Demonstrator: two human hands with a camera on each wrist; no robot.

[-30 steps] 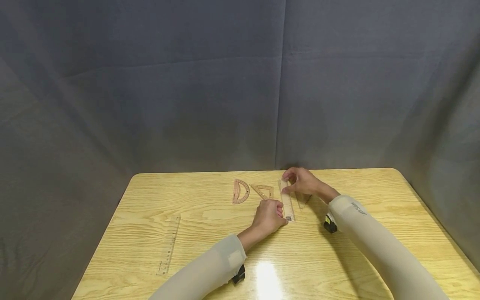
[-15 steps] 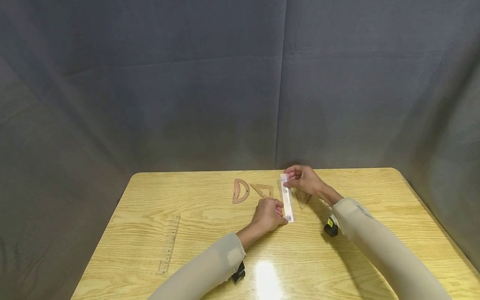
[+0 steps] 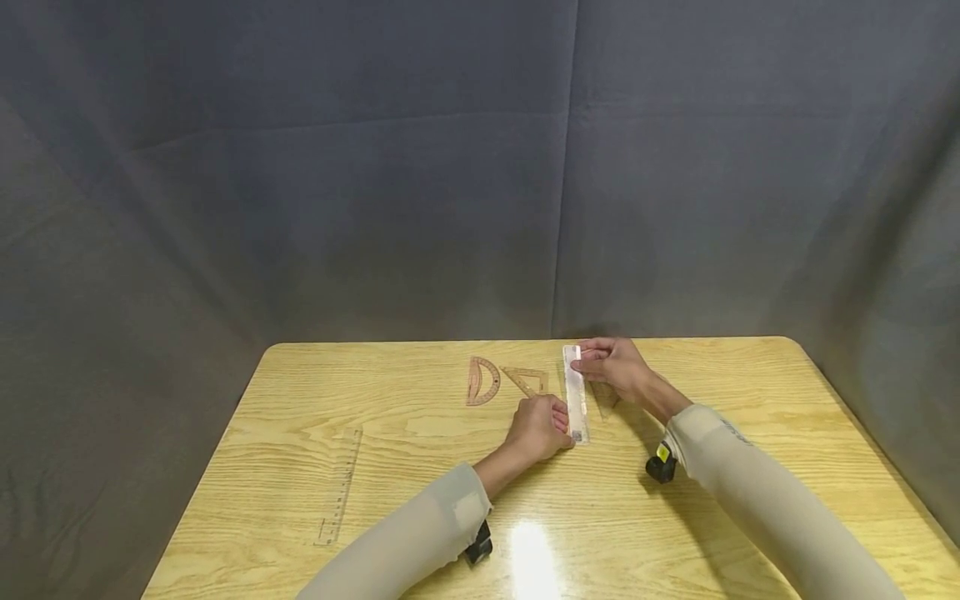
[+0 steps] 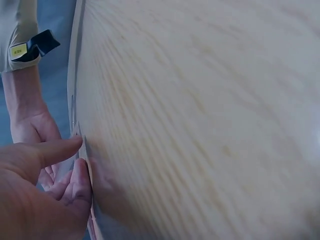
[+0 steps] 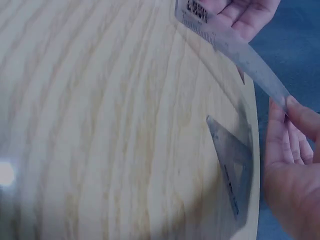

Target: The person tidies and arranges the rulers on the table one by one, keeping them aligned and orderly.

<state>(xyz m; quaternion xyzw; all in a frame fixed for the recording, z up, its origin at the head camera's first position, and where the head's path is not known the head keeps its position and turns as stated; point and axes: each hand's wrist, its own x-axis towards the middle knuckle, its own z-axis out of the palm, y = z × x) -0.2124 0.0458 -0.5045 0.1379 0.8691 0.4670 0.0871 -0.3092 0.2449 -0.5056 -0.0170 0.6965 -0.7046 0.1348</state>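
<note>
- Your left hand (image 3: 536, 427) pinches the near end of the ruler (image 3: 574, 400), by the printed code; its grip is narrow.
- Your right hand (image 3: 621, 367) pinches the far end between thumb and fingers; its grip is narrow too.
- The ruler spans the gap between your hands, raised off the table (image 3: 240, 467) and slightly bowed in the right wrist view.
- The clear triangle (image 5: 225, 145) lies just beneath your right hand, partly hidden from the head view.
- Beyond your left hand lie the tan triangle (image 3: 542, 385) and, farther left, the protractor (image 3: 474, 382); the second ruler (image 3: 341, 492) lies well to its left.
- Step in hand, as judged: handling the ruler with both hands.
- The next move appears to call for even grips, no added bend, and clearance over the clear triangle.
</note>
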